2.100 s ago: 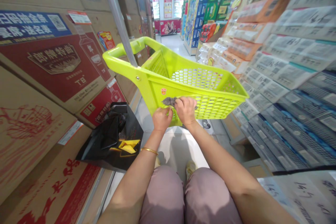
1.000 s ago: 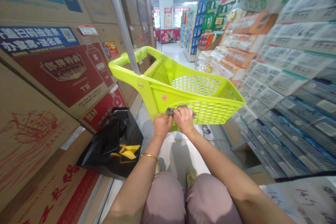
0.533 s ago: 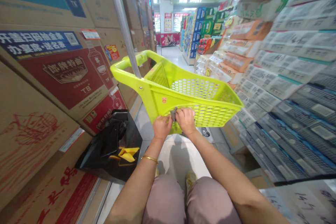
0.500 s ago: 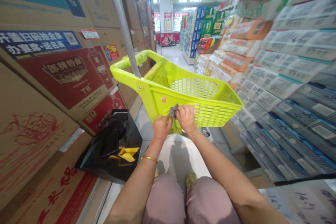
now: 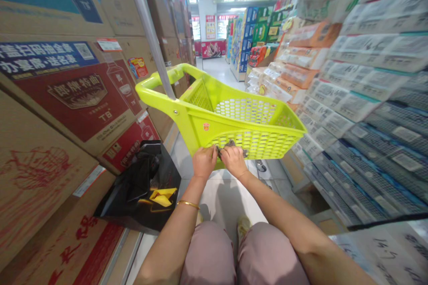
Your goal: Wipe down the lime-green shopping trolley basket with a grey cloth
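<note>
**A:** Rag (image 5: 230, 144) is spreading wider along the cart (image 5: 200, 118) wall now. Half a second ago it was bunching upright between the thumbs. Both hands are sitting slightly lower too.

**B:** Grips?

**A:** Left grip (image 5: 204, 161) and right grip (image 5: 234, 160) are both clenching the rag, pressing it on the mesh near the bottom edge.

**B:** Judging it: keeping the rag flat, pushing into the holes and working one way along the wall is wiping best.

**A:** Agreed. Bag (image 5: 143, 182) by the boxes (image 5: 76, 93) isn't moving.
</note>
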`<state>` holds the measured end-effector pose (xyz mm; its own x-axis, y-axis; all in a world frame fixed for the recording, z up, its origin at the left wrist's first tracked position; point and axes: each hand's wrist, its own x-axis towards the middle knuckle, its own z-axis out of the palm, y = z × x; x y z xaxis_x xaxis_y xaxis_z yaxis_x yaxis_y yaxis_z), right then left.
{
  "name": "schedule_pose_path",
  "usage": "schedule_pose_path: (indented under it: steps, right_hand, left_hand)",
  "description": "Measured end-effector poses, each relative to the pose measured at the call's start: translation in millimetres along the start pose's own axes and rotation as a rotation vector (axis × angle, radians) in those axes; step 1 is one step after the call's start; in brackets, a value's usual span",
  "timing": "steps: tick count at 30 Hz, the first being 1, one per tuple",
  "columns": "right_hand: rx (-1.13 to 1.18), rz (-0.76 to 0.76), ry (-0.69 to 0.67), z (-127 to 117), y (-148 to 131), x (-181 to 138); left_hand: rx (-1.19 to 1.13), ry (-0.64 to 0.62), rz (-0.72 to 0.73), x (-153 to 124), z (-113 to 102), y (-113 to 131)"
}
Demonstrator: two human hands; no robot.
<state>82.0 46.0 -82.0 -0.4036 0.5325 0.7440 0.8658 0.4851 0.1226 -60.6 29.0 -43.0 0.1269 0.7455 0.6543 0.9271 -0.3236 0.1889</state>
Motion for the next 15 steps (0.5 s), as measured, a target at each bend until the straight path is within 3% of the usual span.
schedule_pose_path:
  steps: [5, 8, 12, 15]
  right_hand:
    - [0.04, -0.04, -0.017, -7.2, 3.0, -1.8]
    - [0.063, 0.071, 0.101, -19.4, 8.3, 11.4]
    - [0.072, 0.256, 0.317, -40.2, 18.1, 31.9]
    - [0.061, 0.256, 0.43, -55.4, 23.0, 46.4]
  left_hand:
    - [0.049, 0.121, 0.05, 3.8, -7.9, 7.7]
    - [0.004, 0.159, 0.119, 8.1, -8.3, 15.2]
    - [-0.02, 0.116, 0.139, 16.7, -1.8, 27.0]
    - [0.015, 0.057, 0.102, 25.5, 4.8, 36.1]
